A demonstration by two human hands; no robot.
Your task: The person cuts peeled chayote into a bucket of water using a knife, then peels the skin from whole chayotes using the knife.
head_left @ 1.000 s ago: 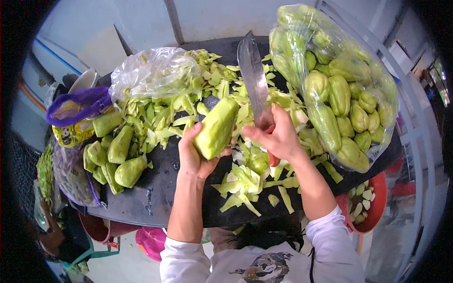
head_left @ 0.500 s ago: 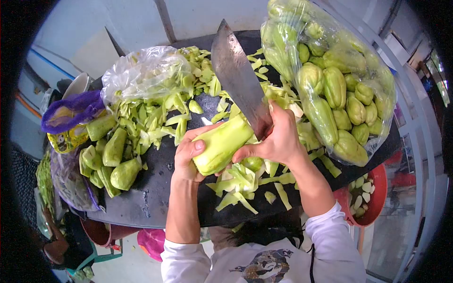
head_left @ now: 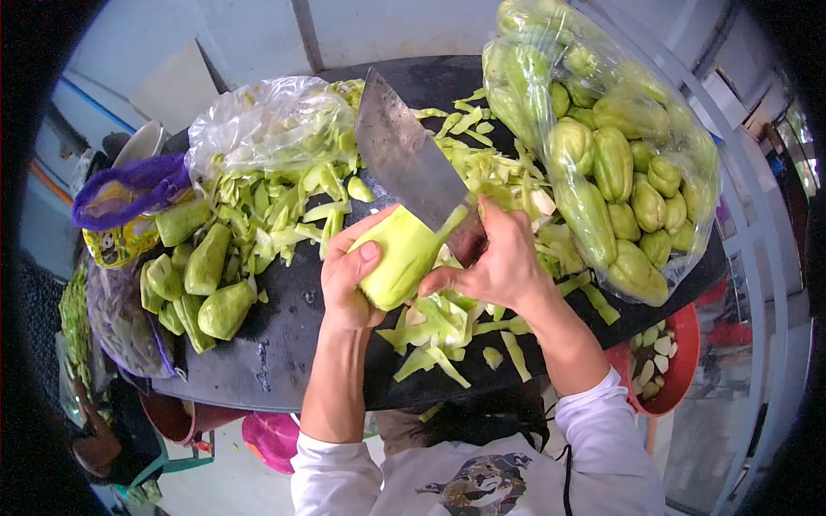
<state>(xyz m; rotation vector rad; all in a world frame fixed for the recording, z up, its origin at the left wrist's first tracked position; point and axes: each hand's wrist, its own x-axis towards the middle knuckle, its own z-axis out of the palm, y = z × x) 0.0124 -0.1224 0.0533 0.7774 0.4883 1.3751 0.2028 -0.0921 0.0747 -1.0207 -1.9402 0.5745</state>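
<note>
My left hand (head_left: pixel 348 275) is wrapped round a pale green, largely peeled chayote (head_left: pixel 397 258), its thumb lying on top. A broad-bladed knife (head_left: pixel 409 150) is in my right hand (head_left: pixel 508 258), gripped low near the heel of the blade. The blade lies across the chayote's far end, tip pointing up and left, and a thin strip of peel stands along its edge. The knife's handle is hidden by my right hand. Below both hands, loose peelings (head_left: pixel 439 335) are heaped on the dark table (head_left: pixel 284 361).
A clear bag of whole chayotes (head_left: pixel 615 163) stands at the right. Peeled chayotes (head_left: pixel 206 275), a plastic bag (head_left: pixel 271 125) and a purple mesh bag (head_left: pixel 129 189) lie at the left. Beyond the table's right edge, a red bucket (head_left: pixel 684 370) holds pale cut pieces.
The knife has swung down and left, its blade now further over the chayote's end. A peel strip has come up by the blade. The chayote is tilted slightly differently in my left hand.
</note>
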